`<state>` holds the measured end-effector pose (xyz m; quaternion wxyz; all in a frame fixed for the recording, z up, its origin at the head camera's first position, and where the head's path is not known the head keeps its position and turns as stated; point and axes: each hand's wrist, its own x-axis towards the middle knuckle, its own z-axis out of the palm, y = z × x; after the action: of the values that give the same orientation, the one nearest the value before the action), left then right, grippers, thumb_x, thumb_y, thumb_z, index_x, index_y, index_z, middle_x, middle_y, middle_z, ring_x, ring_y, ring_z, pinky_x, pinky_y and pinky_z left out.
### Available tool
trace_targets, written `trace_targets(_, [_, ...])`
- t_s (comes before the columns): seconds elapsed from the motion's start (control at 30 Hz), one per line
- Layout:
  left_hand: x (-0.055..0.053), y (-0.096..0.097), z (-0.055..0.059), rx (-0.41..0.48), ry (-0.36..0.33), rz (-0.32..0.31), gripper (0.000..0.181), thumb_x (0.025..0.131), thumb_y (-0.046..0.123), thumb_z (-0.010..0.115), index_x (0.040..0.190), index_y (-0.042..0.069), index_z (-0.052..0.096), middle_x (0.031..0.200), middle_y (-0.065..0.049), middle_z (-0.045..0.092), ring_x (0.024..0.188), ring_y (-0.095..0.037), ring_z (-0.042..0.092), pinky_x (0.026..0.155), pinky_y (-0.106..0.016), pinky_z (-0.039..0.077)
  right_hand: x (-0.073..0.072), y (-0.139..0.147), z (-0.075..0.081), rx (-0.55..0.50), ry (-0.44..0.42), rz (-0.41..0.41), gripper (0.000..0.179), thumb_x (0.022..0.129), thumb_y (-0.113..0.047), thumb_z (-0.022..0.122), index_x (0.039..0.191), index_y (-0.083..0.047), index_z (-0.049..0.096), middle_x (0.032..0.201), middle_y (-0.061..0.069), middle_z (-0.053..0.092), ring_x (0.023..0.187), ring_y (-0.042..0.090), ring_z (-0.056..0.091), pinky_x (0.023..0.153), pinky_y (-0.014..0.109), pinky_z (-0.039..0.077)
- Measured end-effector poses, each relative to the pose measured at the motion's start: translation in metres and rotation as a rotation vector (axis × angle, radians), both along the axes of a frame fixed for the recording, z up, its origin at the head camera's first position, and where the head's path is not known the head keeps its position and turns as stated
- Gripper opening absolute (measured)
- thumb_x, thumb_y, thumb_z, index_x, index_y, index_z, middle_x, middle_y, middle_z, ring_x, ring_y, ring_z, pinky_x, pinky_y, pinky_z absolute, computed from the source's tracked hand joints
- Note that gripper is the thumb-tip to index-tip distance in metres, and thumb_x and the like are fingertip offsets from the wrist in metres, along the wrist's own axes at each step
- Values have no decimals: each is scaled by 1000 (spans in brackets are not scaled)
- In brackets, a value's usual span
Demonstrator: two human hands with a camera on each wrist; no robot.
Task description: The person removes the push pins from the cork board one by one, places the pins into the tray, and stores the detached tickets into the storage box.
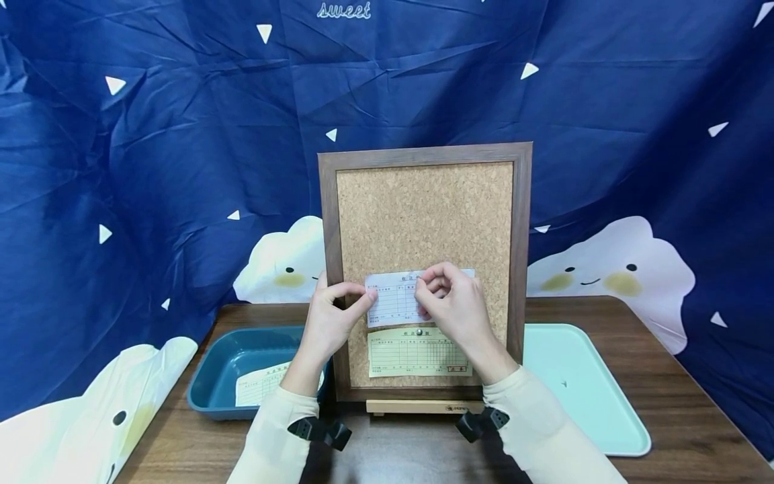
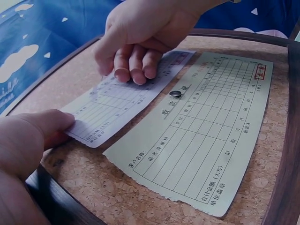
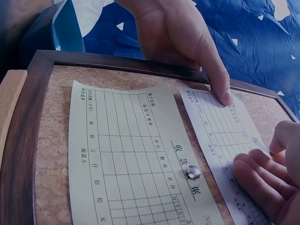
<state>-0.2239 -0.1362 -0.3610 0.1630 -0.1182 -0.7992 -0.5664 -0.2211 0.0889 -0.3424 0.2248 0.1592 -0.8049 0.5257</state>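
Cream sleeves; hands touch rectangular paper on grainy cork.

Top slip is pale lilac, bottom slip pale green, both gridded; cork speckled tan, frame brown.

Your brown wood-grain desk carries: rectangular blue tub, ten o'clock; stand-mounted, brown-framed corkboard, twelve; rectangular mint tray, two.
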Motion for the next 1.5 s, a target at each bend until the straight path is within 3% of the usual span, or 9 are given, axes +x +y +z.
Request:
trace_targets(0.13, [0,0,-1,-1,0,1,15,94,23,85,98,9,84,137,-17,52,126,-34,48,105,-52,40,2,1,0,17,8,-7,6,95,-5,72,100,0,70,75,7,76,57,15,69,52,27,58])
trace_targets(0.2, [0,0,-1,-3,-3,4,16,95,24,85,98,9,84,147,-20,49,136,-37,45,111,-57,39,2,1,1,26,10,-10,6,95,-4,72,100,-2,71,76,7,76,58,14,69,53,27,58])
trace_targets(0.33, [2,0,-1,-3,-18,5,17,96,24,84,99,8,83,172,-26,28,162,-45,23,124,-70,30,3,3,1,52,28,-25,5,95,-6,73,100,-4,71,78,6,76,63,13,68,57,24,56])
trace_targets(0.4, [3,1,-2,-7,-16,7,16,96,24,83,99,8,84,177,-26,18,166,-46,12,126,-73,25,4,4,1,64,39,-32,6,95,-6,73,99,-3,72,79,6,76,64,13,67,59,22,55])
trace_targets(0.43, [3,1,-2,-6,-14,6,16,96,24,83,99,8,83,177,-25,18,166,-46,13,126,-72,26,4,5,1,71,46,-36,6,95,-6,73,99,-3,72,79,6,76,65,13,67,60,21,54])
trace_targets(0.6, [2,1,-2,-9,19,13,15,95,23,84,98,8,83,163,-24,36,149,-43,36,117,-65,36,5,6,0,71,55,-36,6,96,-8,72,97,-1,72,80,7,76,68,13,67,64,19,53])
trace_targets(0.8, [1,-1,-3,-11,43,20,14,95,23,84,97,10,83,137,-15,45,121,-32,46,98,-49,44,6,8,0,67,60,-26,4,96,-5,72,99,-2,72,82,7,77,70,14,68,65,19,55])
trace_targets(0.9, [0,-1,-3,-15,62,21,13,95,22,83,97,9,82,122,-11,43,104,-27,44,86,-40,40,7,9,-1,73,70,-29,6,95,-3,73,100,-2,73,82,7,77,69,13,67,65,20,55])
trace_targets(1.5, [2,-4,-4,4,100,33,14,97,21,82,97,7,82,132,-12,46,100,-24,49,81,-36,43,8,18,-1,82,68,-40,8,96,-6,72,101,1,71,84,8,77,71,12,67,67,19,56])
